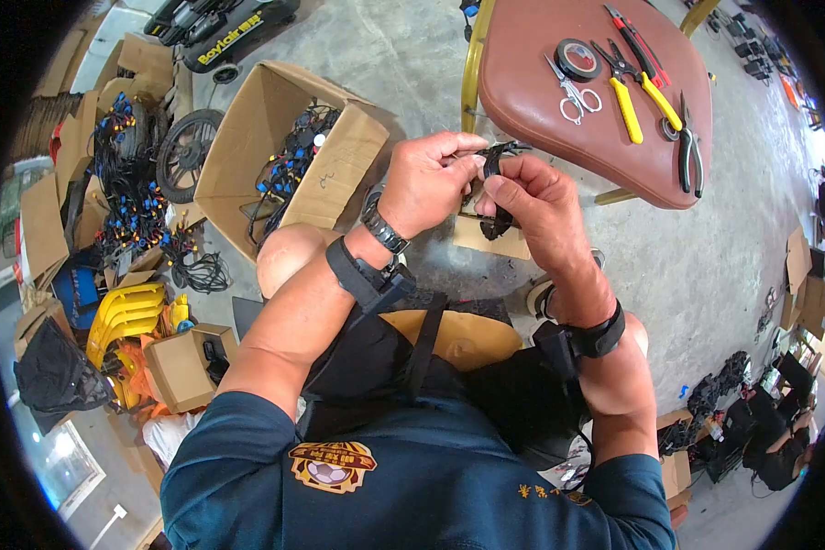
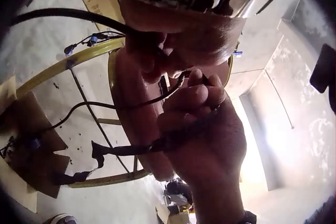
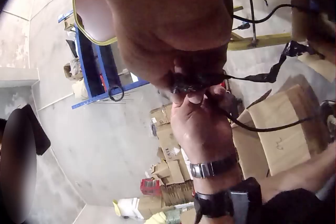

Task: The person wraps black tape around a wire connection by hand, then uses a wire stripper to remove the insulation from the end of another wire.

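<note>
In the head view both hands meet over a black cable in front of the lap. My left hand pinches the cable between thumb and fingers. A strip of black tape is gripped by my right hand, thumb against curled fingers, close beside the left fingertips. The loose end of the strip hangs crumpled from the right hand, as the right wrist view shows too. A thinner length of black wire runs out from between the hands. The fingers hide the spot where tape and cable come together.
A brown padded chair stands ahead, bearing a tape roll, small scissors, yellow-handled pliers, red-handled cutters and dark pliers. An open cardboard box of cables is ahead left; more cables pile up farther left.
</note>
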Action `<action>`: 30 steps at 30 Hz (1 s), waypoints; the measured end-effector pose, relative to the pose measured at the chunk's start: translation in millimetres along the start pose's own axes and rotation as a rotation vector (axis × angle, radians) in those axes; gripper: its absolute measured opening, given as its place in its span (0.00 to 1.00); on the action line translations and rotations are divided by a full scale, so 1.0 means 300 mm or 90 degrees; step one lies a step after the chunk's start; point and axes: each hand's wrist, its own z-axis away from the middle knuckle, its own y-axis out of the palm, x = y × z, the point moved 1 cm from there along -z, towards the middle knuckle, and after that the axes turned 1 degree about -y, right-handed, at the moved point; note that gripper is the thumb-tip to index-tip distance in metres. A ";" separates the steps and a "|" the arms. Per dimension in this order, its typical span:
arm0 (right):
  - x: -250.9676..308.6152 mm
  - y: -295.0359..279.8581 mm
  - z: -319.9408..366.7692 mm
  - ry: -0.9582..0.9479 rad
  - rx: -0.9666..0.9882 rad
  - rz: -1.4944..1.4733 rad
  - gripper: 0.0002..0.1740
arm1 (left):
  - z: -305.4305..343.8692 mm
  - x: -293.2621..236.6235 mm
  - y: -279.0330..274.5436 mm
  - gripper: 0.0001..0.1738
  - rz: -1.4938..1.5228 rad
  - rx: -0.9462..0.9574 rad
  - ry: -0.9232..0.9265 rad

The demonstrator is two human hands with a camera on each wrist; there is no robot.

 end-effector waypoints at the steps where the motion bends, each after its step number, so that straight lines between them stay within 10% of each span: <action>1: 0.001 0.002 0.001 -0.003 0.001 0.006 0.06 | -0.002 0.001 0.000 0.11 0.020 -0.002 0.008; 30: -0.037 -0.040 0.011 0.034 0.007 0.040 0.07 | -0.035 0.011 -0.022 0.11 -0.007 0.105 -0.048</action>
